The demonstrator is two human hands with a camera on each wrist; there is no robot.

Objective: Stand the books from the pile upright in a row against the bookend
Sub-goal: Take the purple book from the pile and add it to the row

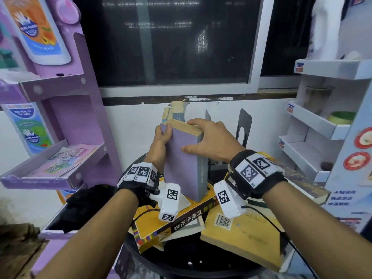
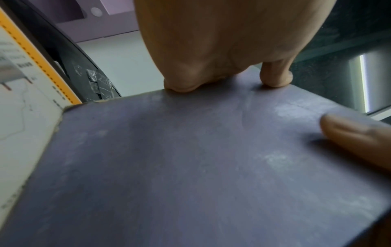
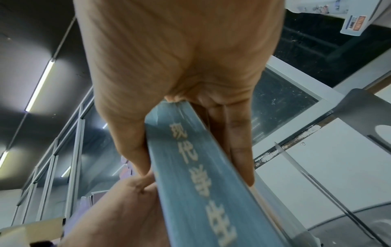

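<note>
We hold a thick purple book (image 1: 182,158) upright, its bottom corner resting on a yellow book (image 1: 175,216) at the top of the pile, near the middle of a round dark table (image 1: 193,264). Our left hand (image 1: 161,146) curls round its left edge, and our right hand (image 1: 211,141) clamps the top, thumb on the purple cover and fingers (image 3: 241,150) down the far side. The cover is matt and scuffed, with pale rubbed patches in the left wrist view; the page block looks yellowed, and the grey-blue spine (image 3: 194,175) bears pale Chinese characters, blurred in the right wrist view.

The pile lies flat and askew: a tan book (image 1: 241,240) with a barcode sits toward the table's right front edge, partly cut off by our right arm. More books beneath are mostly hidden.

Behind the purple book, at the table's back edge, stand two dark, thin metal bookends (image 1: 244,127). A few worn books (image 1: 177,113) stand there, mostly hidden by our hands.

A purple cardboard rack (image 1: 60,137) stands on the left, a white one (image 1: 322,117) on the right.
</note>
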